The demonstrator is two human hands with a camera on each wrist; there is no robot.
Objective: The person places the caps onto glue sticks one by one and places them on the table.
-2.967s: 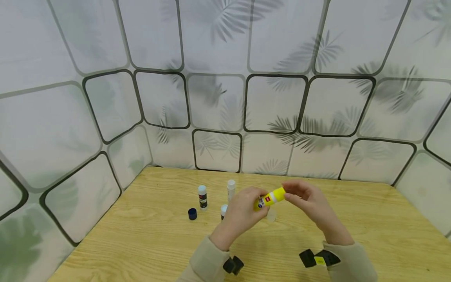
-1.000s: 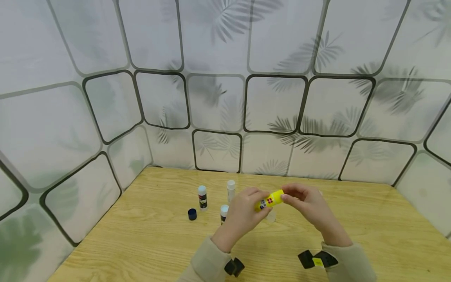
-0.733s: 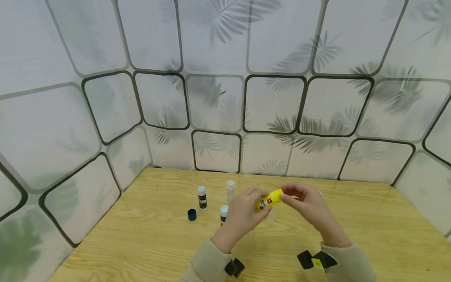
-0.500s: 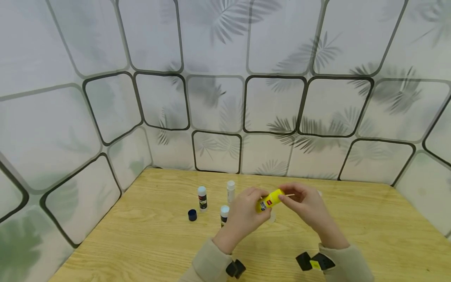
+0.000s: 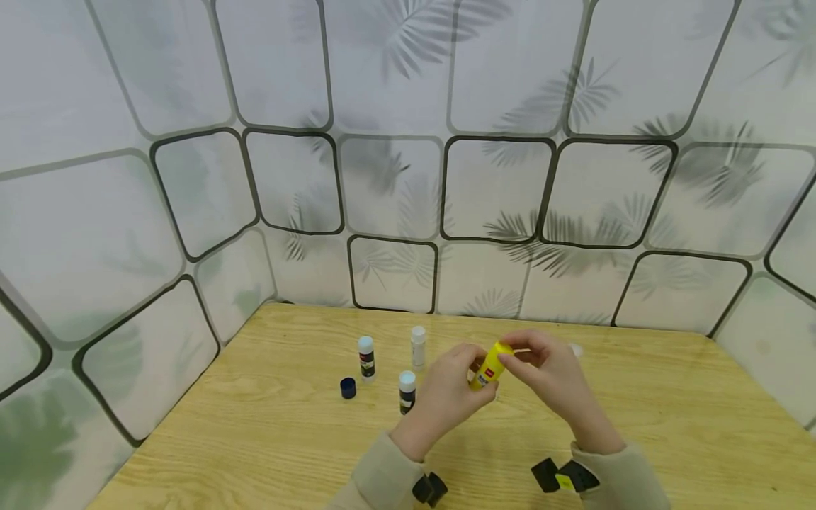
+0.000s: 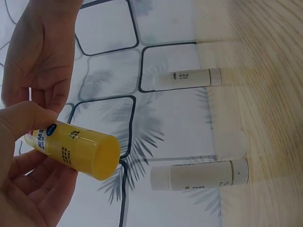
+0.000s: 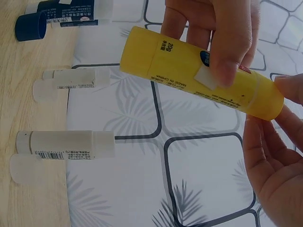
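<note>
A yellow glue stick (image 5: 491, 367) is held tilted above the table between both hands. My left hand (image 5: 446, 389) grips its barrel with thumb and fingers. At the upper end, my right hand (image 5: 551, 372) pinches the yellow end with thumb and fingertips, as the right wrist view shows. The hollow yellow base (image 6: 106, 158) points toward the left wrist camera. Beside the left thumb in the right wrist view, a small pale patch (image 7: 205, 78) lies against the barrel.
Glue sticks with dark labels (image 5: 367, 360) (image 5: 407, 391) and a white glue stick (image 5: 417, 347) stand to the left. A navy cap (image 5: 347, 387) lies near them. A translucent cap (image 6: 231, 144) sits beside another white glue stick (image 6: 199, 175). Patterned fabric (image 5: 395, 184) surrounds the table's far side.
The glue stick has tilted more upright, and both hands have drawn slightly closer together. A thin pale strip visible by the right fingers half a second ago no longer shows.
</note>
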